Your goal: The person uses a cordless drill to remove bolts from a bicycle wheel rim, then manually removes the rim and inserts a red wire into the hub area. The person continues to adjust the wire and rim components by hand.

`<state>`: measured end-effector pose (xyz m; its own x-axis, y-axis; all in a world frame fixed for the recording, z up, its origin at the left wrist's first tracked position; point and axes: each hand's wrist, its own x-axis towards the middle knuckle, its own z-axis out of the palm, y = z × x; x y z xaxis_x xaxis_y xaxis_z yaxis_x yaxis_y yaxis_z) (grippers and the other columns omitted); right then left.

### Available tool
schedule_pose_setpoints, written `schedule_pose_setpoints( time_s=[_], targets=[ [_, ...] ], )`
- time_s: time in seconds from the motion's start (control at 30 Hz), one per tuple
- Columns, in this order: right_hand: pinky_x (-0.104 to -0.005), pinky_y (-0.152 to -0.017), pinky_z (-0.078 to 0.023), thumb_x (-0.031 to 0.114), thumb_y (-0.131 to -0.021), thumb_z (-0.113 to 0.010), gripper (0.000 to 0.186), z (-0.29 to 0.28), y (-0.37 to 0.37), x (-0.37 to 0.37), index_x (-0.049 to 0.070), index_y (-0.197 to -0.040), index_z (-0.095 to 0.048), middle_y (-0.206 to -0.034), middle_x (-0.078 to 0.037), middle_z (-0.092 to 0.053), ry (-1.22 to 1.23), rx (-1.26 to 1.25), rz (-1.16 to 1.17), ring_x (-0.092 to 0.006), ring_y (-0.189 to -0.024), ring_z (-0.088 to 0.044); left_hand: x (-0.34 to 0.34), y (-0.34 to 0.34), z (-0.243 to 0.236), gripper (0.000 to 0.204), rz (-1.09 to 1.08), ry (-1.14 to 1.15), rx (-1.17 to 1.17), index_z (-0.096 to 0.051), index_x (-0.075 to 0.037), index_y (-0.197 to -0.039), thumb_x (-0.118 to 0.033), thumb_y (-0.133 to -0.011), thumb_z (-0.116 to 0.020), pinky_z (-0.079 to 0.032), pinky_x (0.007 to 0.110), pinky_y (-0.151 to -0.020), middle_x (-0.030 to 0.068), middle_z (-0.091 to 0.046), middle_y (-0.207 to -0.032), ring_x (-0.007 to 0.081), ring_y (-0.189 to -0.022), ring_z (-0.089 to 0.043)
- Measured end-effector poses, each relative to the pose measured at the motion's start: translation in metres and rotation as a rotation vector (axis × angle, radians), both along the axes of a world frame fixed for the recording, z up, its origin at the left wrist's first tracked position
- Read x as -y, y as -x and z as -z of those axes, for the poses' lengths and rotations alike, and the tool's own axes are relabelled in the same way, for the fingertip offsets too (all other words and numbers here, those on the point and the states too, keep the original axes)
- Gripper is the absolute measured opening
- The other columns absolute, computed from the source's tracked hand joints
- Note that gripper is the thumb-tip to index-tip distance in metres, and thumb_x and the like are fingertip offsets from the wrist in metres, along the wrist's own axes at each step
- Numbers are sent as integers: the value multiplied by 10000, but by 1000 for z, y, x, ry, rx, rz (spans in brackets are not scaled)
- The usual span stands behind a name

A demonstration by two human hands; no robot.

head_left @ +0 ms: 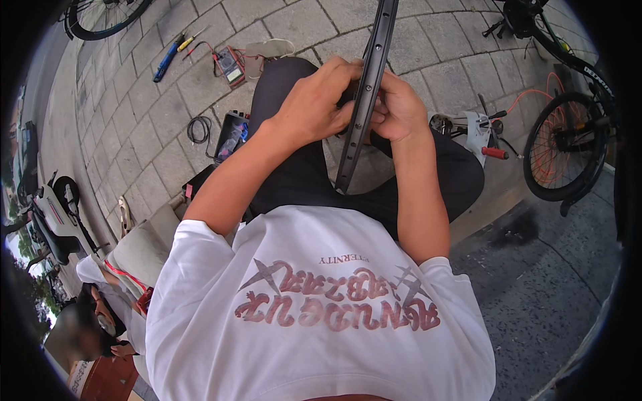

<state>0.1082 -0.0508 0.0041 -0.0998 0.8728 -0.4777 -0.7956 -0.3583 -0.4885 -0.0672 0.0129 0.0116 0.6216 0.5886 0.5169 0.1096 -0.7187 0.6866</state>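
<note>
A black wheel rim [369,87], with a row of small holes along its face, stands nearly upright between my legs, its lower part at my lap. My left hand [313,100] is closed at the left side of the rim, fingers reaching behind it, so the fingertips are partly hidden. On the other side, my right hand [401,108] grips the rim with curled fingers. What lies between the hands behind the rim is too hidden to make out.
A multimeter [231,65], blue tool [167,59], cable coil [198,134] and toolbox [233,134] lie ahead-left. A metal tool with red handle [493,152] and bicycle wheel [562,146] are right. A scooter [53,214] and another person [100,314] are left.
</note>
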Motion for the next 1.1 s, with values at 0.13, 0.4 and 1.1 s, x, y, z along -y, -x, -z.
schedule_pose_setpoints(
  time_s=[0.13,0.4,1.1],
  targets=[
    [-187,-370,-253,206,-1062,-603,165,-1,-7,-8,76,-1009,-691,-670,53,-517,52,5,-125,-10,-453,-400,0,-4,9,282,-40,-60,21,-662,-26,-1080,-115,-861,-816,-544,440,-633,145,-640,-924,393,-778,-674],
    [-251,-414,-372,346,-1100,-562,295,17,-7,11,91,-1040,-699,-818,-6,-652,-106,-38,-55,-122,-621,-597,-2,-1,14,256,-84,-129,-106,-661,-61,-969,-178,-814,-827,-530,410,-569,81,-629,-861,315,-686,-677],
    [-206,-333,-218,259,-1038,-657,152,2,-7,-11,113,-1017,-697,-632,81,-482,198,112,-136,-21,-414,-349,1,-3,9,250,-89,-158,-45,-665,-69,-1064,-146,-862,-788,-573,421,-618,99,-679,-959,323,-768,-714]
  ],
)
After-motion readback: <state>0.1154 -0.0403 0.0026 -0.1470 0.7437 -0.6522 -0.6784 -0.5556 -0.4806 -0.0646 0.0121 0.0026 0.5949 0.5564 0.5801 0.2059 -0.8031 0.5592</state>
